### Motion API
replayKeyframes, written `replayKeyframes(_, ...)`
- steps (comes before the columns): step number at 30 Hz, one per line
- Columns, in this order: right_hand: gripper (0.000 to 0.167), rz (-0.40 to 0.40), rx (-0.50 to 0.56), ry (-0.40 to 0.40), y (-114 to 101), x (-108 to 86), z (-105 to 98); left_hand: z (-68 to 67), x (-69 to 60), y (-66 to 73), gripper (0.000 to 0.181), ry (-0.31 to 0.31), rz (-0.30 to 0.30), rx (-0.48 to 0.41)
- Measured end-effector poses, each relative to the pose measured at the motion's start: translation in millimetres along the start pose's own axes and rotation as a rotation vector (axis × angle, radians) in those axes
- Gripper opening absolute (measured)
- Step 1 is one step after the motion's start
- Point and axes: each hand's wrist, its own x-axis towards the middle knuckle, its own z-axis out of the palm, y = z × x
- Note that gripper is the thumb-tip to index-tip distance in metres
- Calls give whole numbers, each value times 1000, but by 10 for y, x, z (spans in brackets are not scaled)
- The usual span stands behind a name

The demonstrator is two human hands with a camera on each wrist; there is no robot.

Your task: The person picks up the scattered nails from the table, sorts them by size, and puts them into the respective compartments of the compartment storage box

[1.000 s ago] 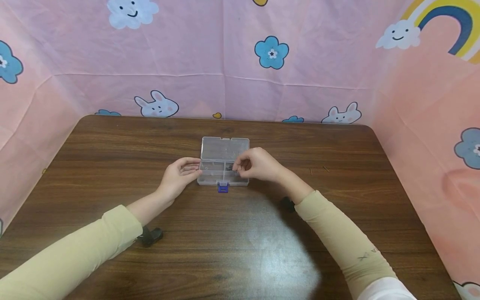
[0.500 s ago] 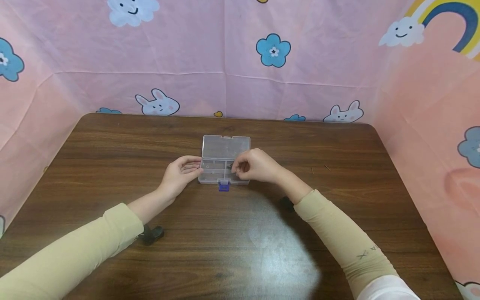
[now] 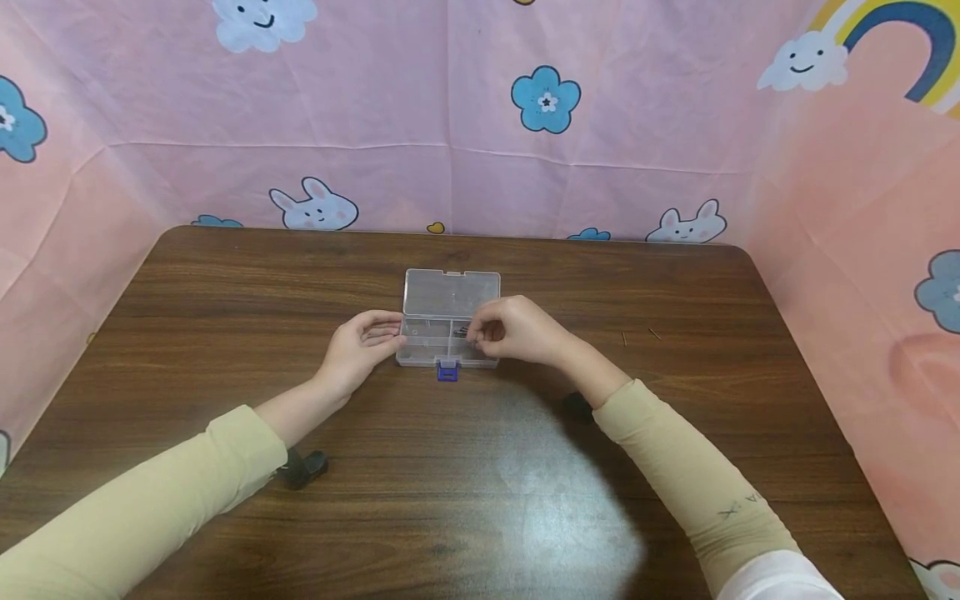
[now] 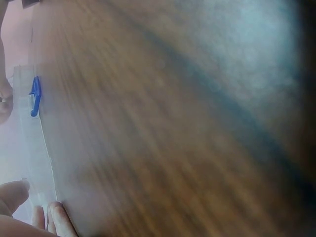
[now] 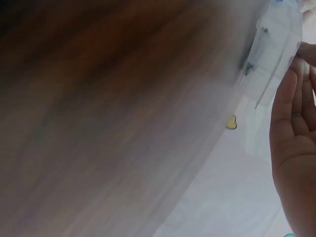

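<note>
A clear plastic compartment box (image 3: 423, 362) stands on the table with its lid (image 3: 450, 293) tilted back and a blue latch (image 3: 447, 372) at its front. My left hand (image 3: 360, 350) grips the box's left end, its thumb on the rim and its fingers against the side. Over the right-hand compartments is my right hand (image 3: 517, 329), fingers bent and fingertips close to the thumb. Small dark metal pieces (image 3: 461, 332) lie in the back right compartment beside those fingertips. Whether anything is pinched there is hidden. One tiny ring (image 3: 415, 332) shows in the back left compartment.
Two thin brass-coloured pins (image 3: 624, 339) lie on the wooden table (image 3: 480, 467) to the right. A black object (image 3: 303, 469) shows below the left wrist, another (image 3: 577, 407) below the right. Pink patterned cloth (image 3: 390, 100) encloses the back and sides.
My right fingertips dipped slightly over the back right compartment and have come back a little, showing the metal pieces again. The left hand and box stay put; the head view shifted slightly.
</note>
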Motion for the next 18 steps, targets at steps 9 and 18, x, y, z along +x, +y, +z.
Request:
replayKeyframes(9, 11, 48, 19, 76, 144, -201, -189, -13, 7, -4, 46, -6, -10, 2)
replayKeyframes(18, 12, 151, 61, 131, 286, -448, -433, -30, 10, -14, 46, -16, -6, 6)
